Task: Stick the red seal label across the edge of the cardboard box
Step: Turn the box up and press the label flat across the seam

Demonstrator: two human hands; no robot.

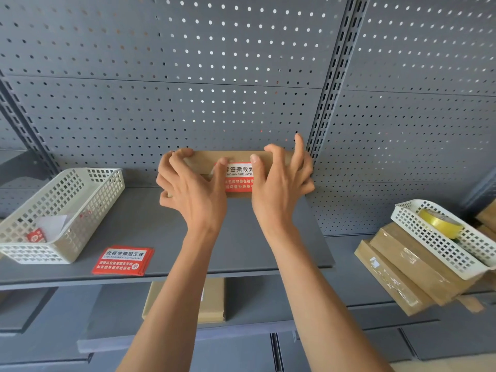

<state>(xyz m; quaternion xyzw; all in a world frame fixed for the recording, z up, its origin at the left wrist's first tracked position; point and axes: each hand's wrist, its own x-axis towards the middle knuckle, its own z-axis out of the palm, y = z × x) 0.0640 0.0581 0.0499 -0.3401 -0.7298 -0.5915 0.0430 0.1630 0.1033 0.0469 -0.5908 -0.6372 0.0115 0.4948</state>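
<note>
A flat brown cardboard box (pixel 204 159) stands on its edge at the back of the grey shelf (pixel 150 226), against the pegboard. A red and white seal label (pixel 239 178) lies over its top edge and front face. My left hand (pixel 190 189) grips the box's left end, thumb pressing the label's left side. My right hand (pixel 281 181) grips the right end, thumb on the label's upper right part. Both hands hide much of the box and the label's ends.
A stack of spare red labels (pixel 123 261) lies near the shelf's front edge. A beige mesh basket (pixel 88 194) stands at the left. At the right, a white basket (pixel 440 242) holds a yellow tape roll (pixel 440 222) over stacked boxes (pixel 402 272). Another box (pixel 212 302) sits below.
</note>
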